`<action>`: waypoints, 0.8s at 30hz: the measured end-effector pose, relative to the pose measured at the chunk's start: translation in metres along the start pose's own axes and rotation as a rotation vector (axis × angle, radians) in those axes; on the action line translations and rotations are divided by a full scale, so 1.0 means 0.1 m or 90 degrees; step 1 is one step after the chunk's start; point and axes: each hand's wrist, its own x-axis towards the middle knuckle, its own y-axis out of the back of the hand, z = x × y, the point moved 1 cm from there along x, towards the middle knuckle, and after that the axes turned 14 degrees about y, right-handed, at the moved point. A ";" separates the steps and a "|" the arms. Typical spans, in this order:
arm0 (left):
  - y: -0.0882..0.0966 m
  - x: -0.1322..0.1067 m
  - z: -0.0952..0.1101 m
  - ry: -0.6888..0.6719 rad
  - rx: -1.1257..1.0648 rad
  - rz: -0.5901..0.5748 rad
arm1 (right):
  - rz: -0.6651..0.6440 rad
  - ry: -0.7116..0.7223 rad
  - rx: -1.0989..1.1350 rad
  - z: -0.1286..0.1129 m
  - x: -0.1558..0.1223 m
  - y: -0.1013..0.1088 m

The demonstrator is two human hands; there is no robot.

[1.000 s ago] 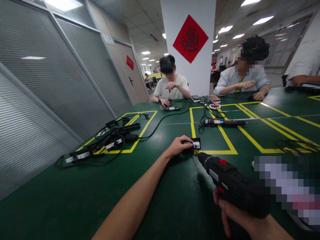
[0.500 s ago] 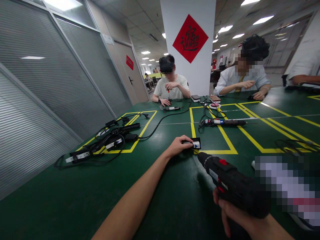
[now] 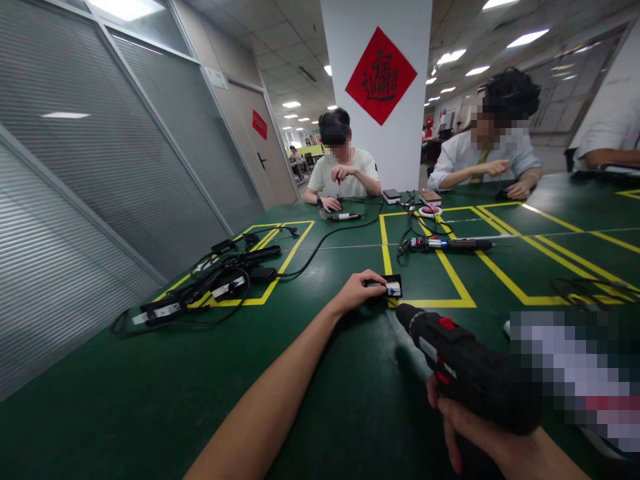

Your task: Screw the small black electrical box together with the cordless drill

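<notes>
My left hand (image 3: 361, 292) is closed on a small black case with a white and blue part inside (image 3: 394, 289), down on the green table (image 3: 150, 393). Its thumb and fingers grip the left side of the case. In my right hand (image 3: 465, 423) is a black and red cordless drill (image 3: 470, 367), held by the handle. The drill's chuck (image 3: 407, 317) points forward and left, just short of the case. Whatever bit sits in the chuck is hard to make out.
Black devices with cables (image 3: 220, 283) lie left in a yellow-taped area. Beyond the case lies a long black and silver tool (image 3: 445, 245). A blurred-out object (image 3: 575, 380) rests at right. Two people (image 3: 345, 170) (image 3: 485, 160) work across the table.
</notes>
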 end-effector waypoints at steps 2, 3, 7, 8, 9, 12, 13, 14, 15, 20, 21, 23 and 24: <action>0.00 0.00 0.00 0.002 0.000 -0.002 | 0.007 -0.013 0.003 0.00 0.00 -0.01; 0.00 0.00 0.00 0.001 -0.001 -0.005 | 0.009 -0.014 0.001 -0.01 0.01 -0.01; 0.01 0.01 -0.01 0.001 0.003 -0.008 | 0.013 0.030 -0.037 -0.08 0.02 -0.02; 0.01 0.01 -0.01 0.000 0.001 -0.009 | 0.011 0.031 -0.040 -0.09 0.02 -0.02; 0.01 0.00 -0.01 -0.003 -0.001 -0.010 | 0.010 0.026 -0.037 -0.09 0.02 -0.03; 0.01 0.00 -0.01 -0.015 -0.011 -0.015 | 0.016 -0.011 -0.010 -0.06 0.02 -0.02; 0.01 0.00 -0.01 -0.015 -0.011 -0.014 | 0.019 -0.021 -0.004 -0.04 0.01 -0.02; 0.01 0.00 -0.01 -0.013 -0.010 -0.012 | 0.023 -0.030 -0.001 -0.03 0.01 -0.02; 0.01 0.00 -0.01 -0.011 -0.009 -0.010 | 0.024 -0.032 -0.002 -0.02 0.00 -0.01; 0.01 0.00 0.00 0.000 -0.008 -0.011 | 0.001 -0.017 -0.040 -0.09 0.00 -0.01; 0.01 0.00 0.00 0.000 -0.008 -0.013 | -0.003 -0.010 -0.044 -0.11 0.00 -0.01; 0.01 0.00 0.00 -0.002 -0.006 -0.014 | -0.002 0.008 -0.041 -0.15 0.01 -0.02; 0.01 0.00 0.00 -0.004 -0.005 -0.015 | 0.001 0.014 -0.037 -0.15 0.01 -0.03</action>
